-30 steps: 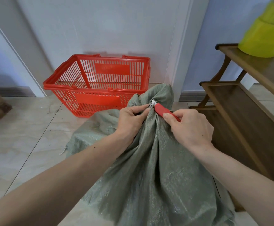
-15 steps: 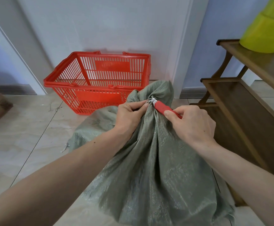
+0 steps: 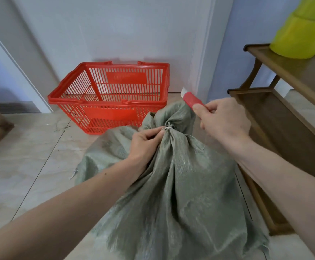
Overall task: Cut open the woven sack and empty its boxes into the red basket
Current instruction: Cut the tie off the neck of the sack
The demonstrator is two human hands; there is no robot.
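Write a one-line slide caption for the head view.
Left hand grips the tied neck of the woven sack while the right hand holds a red cutter raised above it, red basket behind.

Pale blue-white painted walls w/ white door trim; glossy beige tiled floor; brown wooden tiered shelf unit at right.
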